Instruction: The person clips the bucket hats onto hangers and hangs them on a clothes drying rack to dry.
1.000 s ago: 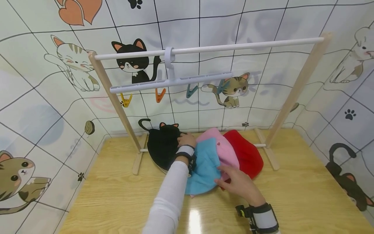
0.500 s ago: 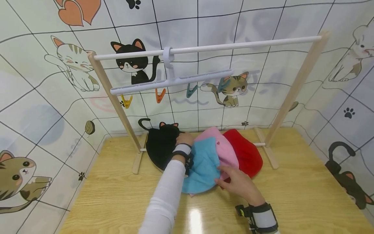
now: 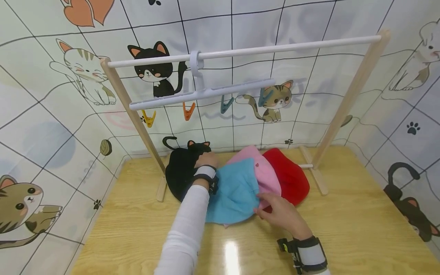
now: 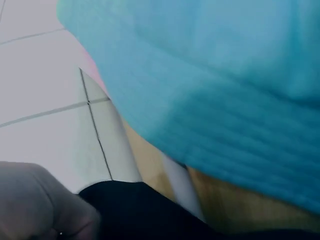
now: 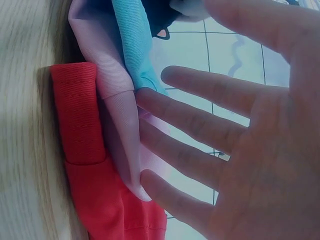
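My left hand grips the right side of a black bucket hat on the table. In the left wrist view, curled fingers sit at the black cloth, with the stitched brim of a light blue bucket hat close by. That blue hat overlaps a pink hat, and a red hat lies at the right end. My right hand is at the front right of the blue and pink hats. Its fingers are spread, tips against the pink and blue cloth.
A wooden rack with a white bar stands over the hats. From the bar hangs a pale hanger with a yellow clip, an orange clip and teal clips. A cat-print backdrop borders the wooden table.
My left hand has moved left, drawing the black hat left with it and exposing more of the blue hat. The right hand has stayed nearly still. The head view has shifted slightly.
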Demonstrator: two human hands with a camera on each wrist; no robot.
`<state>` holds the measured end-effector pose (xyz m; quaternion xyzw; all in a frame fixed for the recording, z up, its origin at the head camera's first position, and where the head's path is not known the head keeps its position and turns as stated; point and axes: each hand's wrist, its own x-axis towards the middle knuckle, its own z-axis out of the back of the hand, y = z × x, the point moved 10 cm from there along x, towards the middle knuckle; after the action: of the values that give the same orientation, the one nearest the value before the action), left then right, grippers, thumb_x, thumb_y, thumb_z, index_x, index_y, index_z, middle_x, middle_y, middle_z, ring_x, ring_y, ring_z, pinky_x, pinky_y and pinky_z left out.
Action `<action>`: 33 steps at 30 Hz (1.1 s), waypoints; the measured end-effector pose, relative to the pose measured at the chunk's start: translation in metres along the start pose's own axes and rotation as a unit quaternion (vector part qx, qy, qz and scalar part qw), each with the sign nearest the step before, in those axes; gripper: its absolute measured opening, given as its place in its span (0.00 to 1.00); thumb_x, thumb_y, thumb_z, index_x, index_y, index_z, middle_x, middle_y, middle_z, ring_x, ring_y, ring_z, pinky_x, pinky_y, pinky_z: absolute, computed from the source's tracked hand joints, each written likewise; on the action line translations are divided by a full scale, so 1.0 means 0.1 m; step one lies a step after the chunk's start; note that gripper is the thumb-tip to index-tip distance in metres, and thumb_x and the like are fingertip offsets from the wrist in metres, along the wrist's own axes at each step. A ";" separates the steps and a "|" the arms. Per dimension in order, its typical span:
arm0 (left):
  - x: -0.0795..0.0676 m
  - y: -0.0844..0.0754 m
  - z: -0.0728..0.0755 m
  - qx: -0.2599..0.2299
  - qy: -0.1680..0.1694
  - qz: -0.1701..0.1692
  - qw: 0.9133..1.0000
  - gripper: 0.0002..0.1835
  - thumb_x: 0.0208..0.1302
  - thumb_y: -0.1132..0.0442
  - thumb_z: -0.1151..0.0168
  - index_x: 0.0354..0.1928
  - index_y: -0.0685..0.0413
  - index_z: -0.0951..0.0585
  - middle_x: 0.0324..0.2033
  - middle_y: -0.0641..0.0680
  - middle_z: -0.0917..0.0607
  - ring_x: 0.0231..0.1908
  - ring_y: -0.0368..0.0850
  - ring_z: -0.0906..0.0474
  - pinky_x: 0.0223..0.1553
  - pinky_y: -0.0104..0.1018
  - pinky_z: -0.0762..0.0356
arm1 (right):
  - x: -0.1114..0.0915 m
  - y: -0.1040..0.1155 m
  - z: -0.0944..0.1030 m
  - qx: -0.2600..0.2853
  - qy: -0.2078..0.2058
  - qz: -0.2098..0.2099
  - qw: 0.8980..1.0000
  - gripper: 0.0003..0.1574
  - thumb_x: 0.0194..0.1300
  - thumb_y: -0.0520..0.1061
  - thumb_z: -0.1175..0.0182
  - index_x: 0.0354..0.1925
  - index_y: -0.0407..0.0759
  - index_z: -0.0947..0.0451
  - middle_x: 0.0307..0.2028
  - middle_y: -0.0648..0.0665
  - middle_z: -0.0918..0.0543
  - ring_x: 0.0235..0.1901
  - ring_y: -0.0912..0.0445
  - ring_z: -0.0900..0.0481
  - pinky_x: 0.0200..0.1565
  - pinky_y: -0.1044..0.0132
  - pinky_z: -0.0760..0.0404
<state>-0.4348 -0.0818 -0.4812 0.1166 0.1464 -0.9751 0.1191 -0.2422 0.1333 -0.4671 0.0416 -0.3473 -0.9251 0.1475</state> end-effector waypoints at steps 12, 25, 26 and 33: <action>-0.03 0.19 0.21 0.020 -0.038 -0.015 0.999 0.20 0.68 0.54 0.45 0.54 0.60 0.19 0.44 0.63 0.17 0.38 0.57 0.21 0.32 0.52 0.22 | -0.01 -0.01 -0.02 0.003 0.001 0.005 1.000 0.34 0.55 0.45 0.29 0.59 0.39 0.25 0.45 0.47 0.19 0.41 0.53 0.23 0.42 0.60 0.20; -0.13 0.37 0.43 0.003 -0.059 -0.058 0.997 0.14 0.63 0.60 0.43 0.44 0.62 0.17 0.41 0.65 0.17 0.39 0.61 0.19 0.31 0.52 0.22 | 0.01 0.02 -0.05 -0.019 0.000 0.012 1.000 0.34 0.52 0.46 0.26 0.57 0.39 0.25 0.39 0.51 0.18 0.37 0.57 0.21 0.40 0.63 0.20; -0.15 0.38 0.45 -0.004 -0.060 -0.056 0.997 0.14 0.63 0.60 0.44 0.43 0.62 0.17 0.41 0.65 0.17 0.39 0.61 0.19 0.31 0.52 0.22 | 0.01 0.03 -0.05 -0.021 -0.001 0.013 1.000 0.34 0.52 0.46 0.26 0.56 0.39 0.24 0.39 0.50 0.18 0.37 0.57 0.21 0.40 0.63 0.20; -0.27 0.44 0.54 -0.036 -0.071 -0.056 0.995 0.15 0.63 0.60 0.50 0.39 0.63 0.17 0.42 0.66 0.18 0.41 0.64 0.20 0.34 0.55 0.23 | 0.01 0.01 -0.08 -0.024 -0.001 0.001 1.000 0.34 0.52 0.46 0.26 0.56 0.40 0.24 0.38 0.50 0.19 0.37 0.55 0.21 0.39 0.63 0.20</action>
<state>-0.4082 -0.1347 -0.4352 0.0345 0.1789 -0.9801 0.0782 -0.2410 0.1275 -0.4723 0.0371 -0.3256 -0.9329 0.1492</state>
